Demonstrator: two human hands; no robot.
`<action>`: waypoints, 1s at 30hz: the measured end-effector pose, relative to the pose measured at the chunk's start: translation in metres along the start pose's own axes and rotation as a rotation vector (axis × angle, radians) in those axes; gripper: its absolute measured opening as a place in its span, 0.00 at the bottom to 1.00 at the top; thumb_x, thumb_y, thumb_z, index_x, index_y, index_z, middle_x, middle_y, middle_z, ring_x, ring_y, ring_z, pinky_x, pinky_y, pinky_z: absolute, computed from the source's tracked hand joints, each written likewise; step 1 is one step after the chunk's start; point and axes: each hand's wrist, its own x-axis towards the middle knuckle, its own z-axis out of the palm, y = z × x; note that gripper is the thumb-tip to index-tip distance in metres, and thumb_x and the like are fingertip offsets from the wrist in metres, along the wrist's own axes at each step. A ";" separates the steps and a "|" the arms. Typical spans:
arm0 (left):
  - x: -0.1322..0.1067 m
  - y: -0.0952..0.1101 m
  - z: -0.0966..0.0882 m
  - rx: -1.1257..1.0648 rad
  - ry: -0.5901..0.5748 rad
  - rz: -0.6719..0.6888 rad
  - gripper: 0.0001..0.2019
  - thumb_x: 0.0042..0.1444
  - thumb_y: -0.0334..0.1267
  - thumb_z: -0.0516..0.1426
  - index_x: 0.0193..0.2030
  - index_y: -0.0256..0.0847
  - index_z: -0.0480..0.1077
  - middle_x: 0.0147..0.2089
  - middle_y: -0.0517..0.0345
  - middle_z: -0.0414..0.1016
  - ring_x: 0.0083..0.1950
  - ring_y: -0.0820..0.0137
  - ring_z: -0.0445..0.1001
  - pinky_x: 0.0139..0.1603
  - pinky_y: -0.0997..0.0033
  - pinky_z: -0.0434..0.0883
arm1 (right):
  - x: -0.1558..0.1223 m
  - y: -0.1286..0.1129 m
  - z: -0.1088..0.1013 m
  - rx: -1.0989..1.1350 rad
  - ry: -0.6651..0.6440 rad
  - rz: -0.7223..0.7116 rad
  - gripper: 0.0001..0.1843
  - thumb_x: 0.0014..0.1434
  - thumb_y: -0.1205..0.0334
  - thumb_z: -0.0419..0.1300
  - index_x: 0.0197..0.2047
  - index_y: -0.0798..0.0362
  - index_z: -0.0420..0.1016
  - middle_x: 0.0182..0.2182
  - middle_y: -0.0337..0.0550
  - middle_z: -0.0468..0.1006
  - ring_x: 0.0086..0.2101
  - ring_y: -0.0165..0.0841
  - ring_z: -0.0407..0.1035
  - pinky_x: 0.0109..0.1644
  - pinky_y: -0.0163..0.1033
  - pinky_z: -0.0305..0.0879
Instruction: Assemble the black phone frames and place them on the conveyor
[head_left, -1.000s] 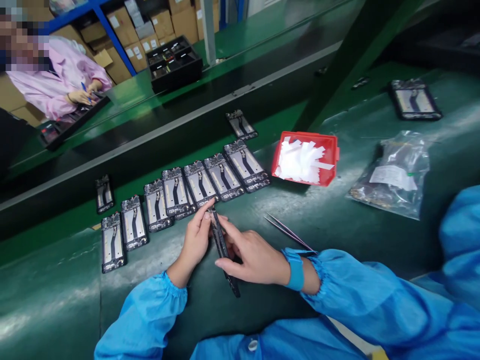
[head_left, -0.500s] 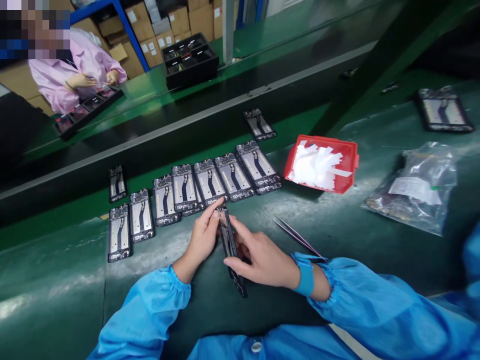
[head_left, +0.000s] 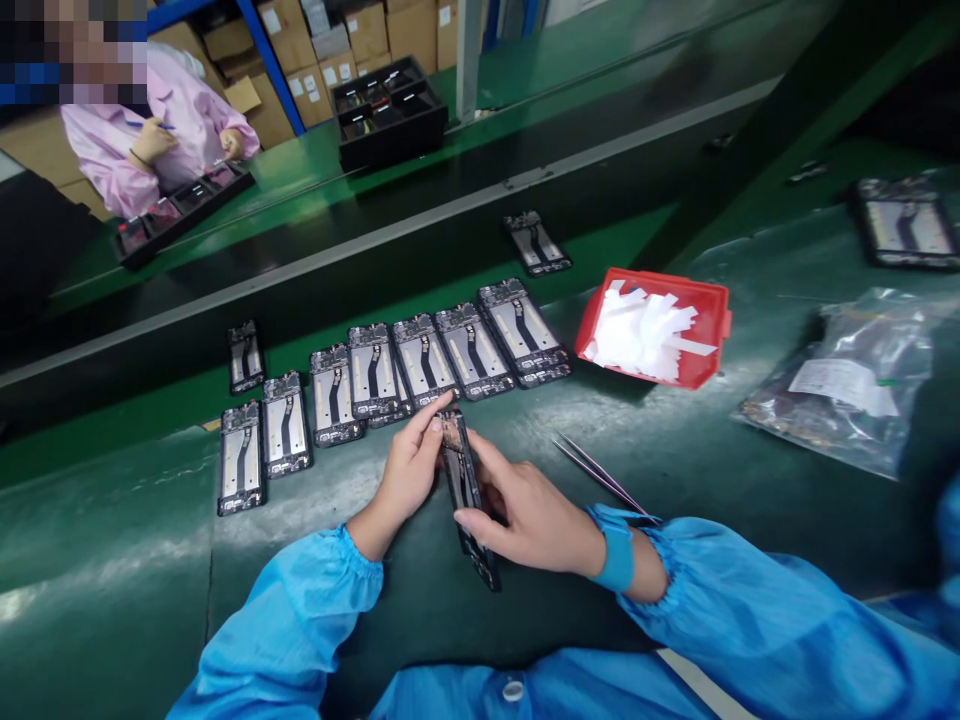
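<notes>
Between my two hands a phone without its back cover (head_left: 463, 480) is held tilted up over the green bench, its inner parts partly showing. My left hand (head_left: 411, 462) pinches its upper end, thumb on the board. Around the lower half my right hand (head_left: 529, 515) is closed, with the thumb on the near side and the other fingers behind. Just beyond my hands several opened phones (head_left: 426, 362) lie in a slanting row, black flex cables showing on their inner sides. A pair of tweezers (head_left: 604, 475) rests beside my right wrist.
A red bin (head_left: 709, 330) with white paper strips stands right of the row. Farther right are a clear plastic bag (head_left: 847, 385) and stacked phone frames (head_left: 907, 225). Across the line a person in pink (head_left: 176, 120) works by black trays (head_left: 394, 115).
The held phone has turned slightly, so more of its inner side faces me. Both hands keep their grip. The whole view has shifted a little.
</notes>
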 end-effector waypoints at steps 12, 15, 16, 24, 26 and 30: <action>0.000 -0.008 -0.006 0.001 0.342 0.156 0.17 0.63 0.49 0.62 0.53 0.41 0.78 0.36 0.56 0.76 0.32 0.71 0.71 0.33 0.73 0.69 | 0.020 0.026 -0.014 0.332 0.018 0.077 0.10 0.72 0.55 0.53 0.48 0.51 0.69 0.35 0.39 0.78 0.35 0.35 0.71 0.42 0.39 0.70; -0.001 -0.007 -0.007 0.083 0.361 0.188 0.16 0.63 0.49 0.63 0.52 0.41 0.79 0.30 0.62 0.68 0.27 0.74 0.62 0.27 0.76 0.62 | 0.020 0.028 -0.012 0.331 0.014 0.070 0.09 0.71 0.55 0.54 0.45 0.51 0.69 0.38 0.40 0.77 0.38 0.35 0.71 0.46 0.40 0.70; -0.002 -0.006 -0.007 0.105 0.363 0.195 0.16 0.63 0.49 0.63 0.51 0.41 0.79 0.29 0.63 0.66 0.27 0.75 0.61 0.26 0.76 0.60 | 0.020 0.028 -0.012 0.326 0.011 0.070 0.08 0.71 0.55 0.54 0.45 0.51 0.69 0.38 0.40 0.77 0.39 0.36 0.71 0.47 0.41 0.70; -0.003 0.002 -0.004 0.104 0.358 0.187 0.16 0.62 0.49 0.63 0.49 0.41 0.79 0.26 0.65 0.61 0.25 0.76 0.59 0.24 0.77 0.60 | 0.020 0.024 -0.015 0.289 0.011 0.082 0.05 0.70 0.61 0.52 0.42 0.51 0.66 0.37 0.39 0.75 0.36 0.34 0.68 0.45 0.42 0.69; -0.004 0.002 -0.002 0.083 0.345 0.157 0.16 0.61 0.49 0.64 0.49 0.41 0.79 0.25 0.66 0.60 0.24 0.76 0.59 0.24 0.77 0.60 | 0.022 0.024 -0.016 0.345 0.039 0.089 0.06 0.70 0.59 0.53 0.41 0.51 0.65 0.35 0.38 0.73 0.35 0.33 0.67 0.43 0.40 0.68; -0.007 0.002 0.004 -0.017 0.277 0.024 0.16 0.61 0.48 0.64 0.51 0.42 0.77 0.26 0.65 0.66 0.25 0.75 0.64 0.25 0.77 0.64 | 0.026 0.027 -0.016 0.522 0.076 0.140 0.08 0.69 0.55 0.55 0.45 0.51 0.67 0.33 0.37 0.73 0.33 0.33 0.68 0.39 0.38 0.67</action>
